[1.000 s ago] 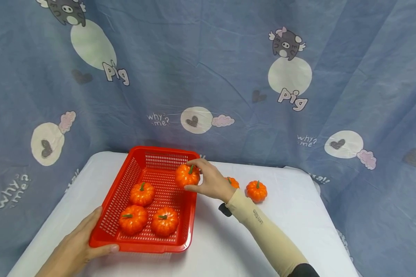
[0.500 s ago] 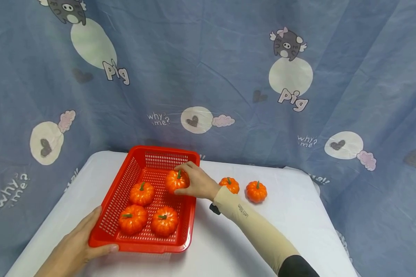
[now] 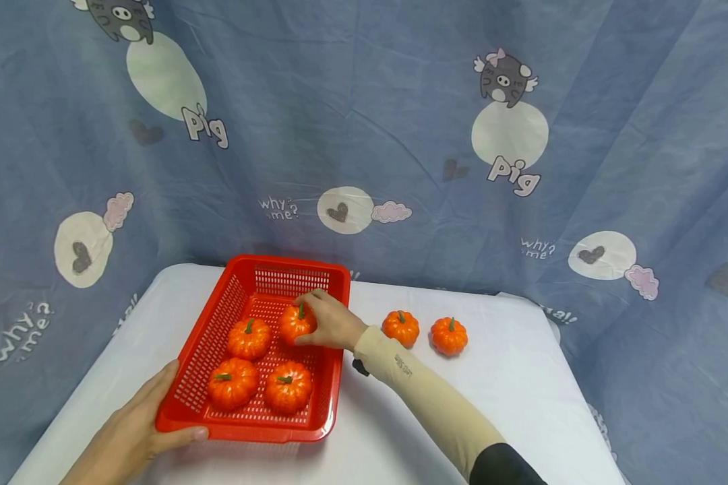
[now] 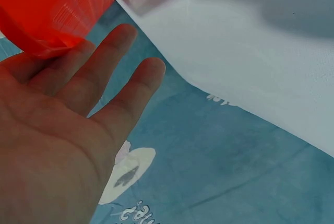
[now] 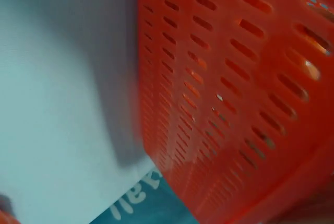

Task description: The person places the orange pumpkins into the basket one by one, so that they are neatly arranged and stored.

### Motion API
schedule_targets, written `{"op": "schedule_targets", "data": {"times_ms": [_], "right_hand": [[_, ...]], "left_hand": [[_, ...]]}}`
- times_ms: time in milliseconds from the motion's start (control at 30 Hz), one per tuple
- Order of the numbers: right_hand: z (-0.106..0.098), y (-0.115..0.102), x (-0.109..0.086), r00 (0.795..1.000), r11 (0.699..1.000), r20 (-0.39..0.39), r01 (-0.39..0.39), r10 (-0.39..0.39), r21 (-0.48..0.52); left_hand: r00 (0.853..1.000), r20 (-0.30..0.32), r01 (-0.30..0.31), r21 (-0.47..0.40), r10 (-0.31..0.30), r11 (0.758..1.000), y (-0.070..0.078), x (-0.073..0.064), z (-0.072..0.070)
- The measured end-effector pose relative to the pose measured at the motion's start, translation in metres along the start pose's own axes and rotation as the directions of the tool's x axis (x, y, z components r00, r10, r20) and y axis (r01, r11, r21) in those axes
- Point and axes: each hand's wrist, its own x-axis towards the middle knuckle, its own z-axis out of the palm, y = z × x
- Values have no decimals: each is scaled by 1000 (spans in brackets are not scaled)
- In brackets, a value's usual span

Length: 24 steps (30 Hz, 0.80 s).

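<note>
In the head view, my right hand (image 3: 334, 319) grips a small orange pumpkin (image 3: 294, 325) low inside the red basket (image 3: 194, 337), with fingers behind it and thumb in front. Three other pumpkins lie in the basket: one to the left (image 3: 249, 339), two near the front. My left hand (image 3: 130, 428) holds the basket's near left corner, thumb along the front and fingers by the left side. The left wrist view shows this hand (image 4: 62, 114) with two fingers extended clear of the basket. Holes in the basket wall (image 5: 209, 78) fill much of the right wrist view; the right hand is hidden there.
Two more pumpkins, one nearer the basket (image 3: 400, 328) and one farther right (image 3: 449, 336), sit on the white tabletop (image 3: 522, 391). Behind the table hangs a blue curtain (image 3: 400, 256) printed with pigs and hearts.
My right hand has moved left and down into the basket with the pumpkin, uncovering the nearer table pumpkin. The left hand and the basket stay in place.
</note>
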Motion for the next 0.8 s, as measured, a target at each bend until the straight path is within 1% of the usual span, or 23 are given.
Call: {"op": "schedule_targets", "data": {"times_ms": [133,267,400,467,667,800], "right_hand": [[7,-4,2,1000,999,18,16,-15,-43],[13,-6,4,999,991,32,24,-20,-130],[18,-7,3,998,969,57,32,-19,-244],[19,-7,3,998,958,60,40,-23,-284],[22,-7,3,999,947,43,43,-31,-319],[25,-6,4,998,934,60,28,-8,-355]], "left_hand": [[1000,-5,-7,-10,7,1000,0,0,0],[1000,-3,-1,-2,1,1000,-1,1,0],[1000,1,4,-4,-4,1000,0,0,0],[1000,1,5,-3,-5,1000,1,0,-1],[1000,6,12,5,-12,1000,1,0,-2],[1000,-19,-23,-1,23,1000,0,-1,-1]]}}
